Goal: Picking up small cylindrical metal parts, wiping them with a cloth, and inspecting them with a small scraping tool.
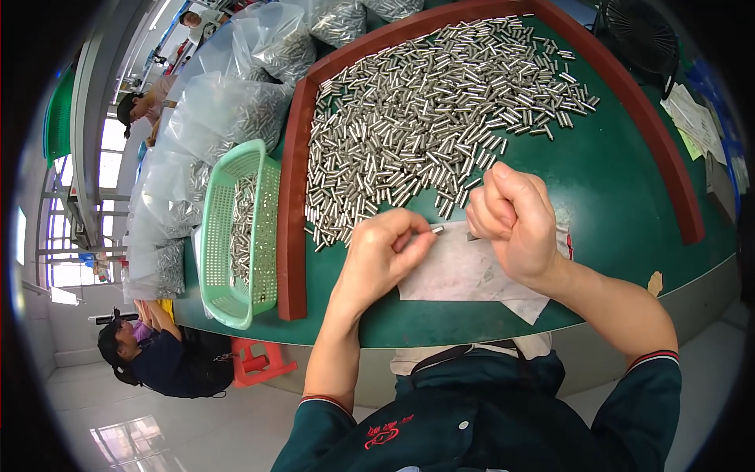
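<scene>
1. From my end, I am seeing the green table (609, 200) spreading under everything, its near edge curving in front of the wearer.
2. The red-brown frame (292, 259) is running along the left, far and right sides of the work area, leaving the near side open.
3. Inside it, the pile (417, 118) of short metal pins is covering the far and left part of the surface, its near edge reaching toward both hands.
4. Clear bags (228, 106) of metal pieces are lining up outside the frame, on the left and far left.
5. A co-worker (169, 350) in dark clothes is sitting at the lower left, near a red stool (255, 363).
6. The pale green basket (266, 244) is standing just outside the frame's left side, holding more pins.
7. A dark fan (641, 39) is standing at the far right, with papers (696, 122) lying nearer.
8. A stained pale sheet (448, 275) is lying flat below and between the hands.
9. My view is showing the right hand (515, 224) curling into a fist above the sheet, beside the pile; I cannot tell whether it is holding anything.
10. The left hand (387, 250) is pinching at the sheet's left end, near the pile.
11. A single pin (438, 230) is sticking out between its thumb and forefinger, over the sheet's far edge.
</scene>
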Motion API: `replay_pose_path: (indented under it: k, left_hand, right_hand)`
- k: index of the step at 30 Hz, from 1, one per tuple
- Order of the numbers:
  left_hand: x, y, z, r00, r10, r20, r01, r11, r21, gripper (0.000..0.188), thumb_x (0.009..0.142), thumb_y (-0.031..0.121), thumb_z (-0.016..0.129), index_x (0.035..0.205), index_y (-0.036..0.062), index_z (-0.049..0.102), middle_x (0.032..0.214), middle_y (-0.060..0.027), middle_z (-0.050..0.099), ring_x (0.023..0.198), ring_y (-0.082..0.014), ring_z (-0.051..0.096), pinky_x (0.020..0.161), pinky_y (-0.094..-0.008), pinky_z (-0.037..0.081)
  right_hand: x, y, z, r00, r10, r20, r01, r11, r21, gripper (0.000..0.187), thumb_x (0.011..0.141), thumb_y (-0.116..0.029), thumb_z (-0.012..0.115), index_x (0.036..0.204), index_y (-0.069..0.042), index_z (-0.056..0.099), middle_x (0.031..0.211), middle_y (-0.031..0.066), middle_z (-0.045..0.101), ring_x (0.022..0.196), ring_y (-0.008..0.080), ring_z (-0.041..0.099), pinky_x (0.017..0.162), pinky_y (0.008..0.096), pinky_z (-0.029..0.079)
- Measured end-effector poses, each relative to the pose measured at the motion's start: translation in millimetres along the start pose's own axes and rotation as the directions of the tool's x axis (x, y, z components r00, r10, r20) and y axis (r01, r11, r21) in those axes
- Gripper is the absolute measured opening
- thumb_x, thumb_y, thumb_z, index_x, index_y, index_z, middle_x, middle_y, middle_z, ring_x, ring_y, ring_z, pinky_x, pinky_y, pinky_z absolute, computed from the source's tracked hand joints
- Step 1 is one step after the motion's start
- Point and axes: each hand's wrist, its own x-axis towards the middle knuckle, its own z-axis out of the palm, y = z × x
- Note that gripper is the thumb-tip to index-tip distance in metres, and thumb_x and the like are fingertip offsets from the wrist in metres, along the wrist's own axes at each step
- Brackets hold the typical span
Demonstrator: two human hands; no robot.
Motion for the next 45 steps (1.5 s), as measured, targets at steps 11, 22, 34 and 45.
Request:
replay_pose_path:
  k: [11, 22, 34, 45]
  left_hand:
    - [-3.5, 7.6, 11.3, 0.996, 0.076, 0.045, -0.078, 0.997, 0.026, 0.009, 0.066, 0.003, 0.065, 0.070, 0.0024, 0.057, 0.052, -0.0015, 0.040, 0.044, -0.0100, 0.036, 0.041, -0.0250, 0.029]
    - [-3.7, 5.2, 13.5, 0.992, 0.125, 0.015, -0.125, 0.992, 0.031, 0.006, 0.066, 0.001, 0.065, 0.069, 0.0015, 0.060, 0.052, -0.0042, 0.045, 0.043, -0.0123, 0.038, 0.041, -0.0265, 0.031]
    - [-4.7, 10.8, 11.4, 0.998, 0.046, 0.036, -0.047, 0.999, 0.025, 0.006, 0.067, 0.002, 0.062, 0.068, -0.0001, 0.057, 0.056, -0.0098, 0.052, 0.046, -0.0226, 0.050, 0.045, -0.0312, 0.039]
    - [-1.3, 13.5, 8.6, 0.998, 0.010, 0.069, -0.011, 1.000, 0.011, 0.008, 0.068, 0.003, 0.062, 0.067, -0.0004, 0.055, 0.055, -0.0119, 0.051, 0.046, -0.0249, 0.049, 0.044, -0.0325, 0.039]
  right_hand:
    - [-5.3, 6.3, 1.1, 0.998, -0.028, 0.062, 0.026, 0.999, 0.033, 0.043, 0.089, -0.025, 0.030, 0.049, -0.012, 0.025, 0.040, -0.0023, 0.024, 0.039, 0.0085, 0.016, 0.040, 0.0249, 0.018]
    - [-4.1, 11.5, 1.1, 0.996, -0.023, 0.086, 0.020, 0.999, 0.041, 0.043, 0.090, -0.025, 0.029, 0.049, -0.012, 0.025, 0.041, -0.0023, 0.024, 0.039, 0.0085, 0.017, 0.040, 0.0246, 0.018]
    - [-5.1, 11.3, 2.0, 0.995, -0.013, 0.096, 0.010, 0.999, 0.036, 0.043, 0.090, -0.025, 0.030, 0.049, -0.011, 0.025, 0.041, -0.0026, 0.023, 0.039, 0.0084, 0.017, 0.040, 0.0241, 0.018]
    - [-8.6, 14.6, 10.5, 0.994, -0.052, 0.091, 0.060, 0.994, -0.091, 0.040, 0.088, -0.020, 0.032, 0.049, -0.010, 0.026, 0.043, -0.0023, 0.024, 0.041, 0.0087, 0.021, 0.042, 0.0248, 0.020]
